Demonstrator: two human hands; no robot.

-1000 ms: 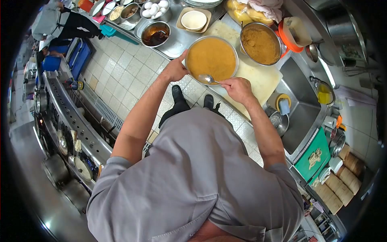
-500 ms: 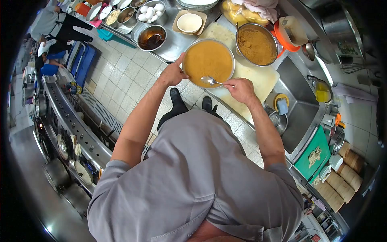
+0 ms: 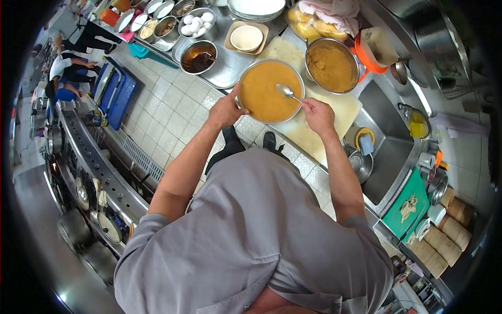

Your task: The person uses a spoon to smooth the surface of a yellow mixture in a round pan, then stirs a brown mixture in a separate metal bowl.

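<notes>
A round metal pan [image 3: 261, 97] holds a flat orange-brown layer that reaches its walls. My left hand [image 3: 226, 109] grips the pan's left rim, thumb on the near side and fingers along the edge. Between the closed fingers of my right hand [image 3: 318, 114] is the handle of a metal spoon [image 3: 285, 91], its bowl over the right half of the layer. Behind and to the right stands a metal bowl [image 3: 331, 65] of crumbly brown mixture. The pan lies partly over a pale cutting board [image 3: 337, 112].
A sink [image 3: 389, 141] is at the right. On the left tray stand a bowl of dark sauce [image 3: 198, 56], a bowl of eggs [image 3: 197, 24] and a square dish [image 3: 247, 38]. A stove [image 3: 99, 157] lies to the left. Two people [image 3: 70, 68] are at the far left.
The spoon has moved up and to the right over the layer, with my right hand shifting slightly. My left hand stays at the rim, a little lower. The people at the far left have moved.
</notes>
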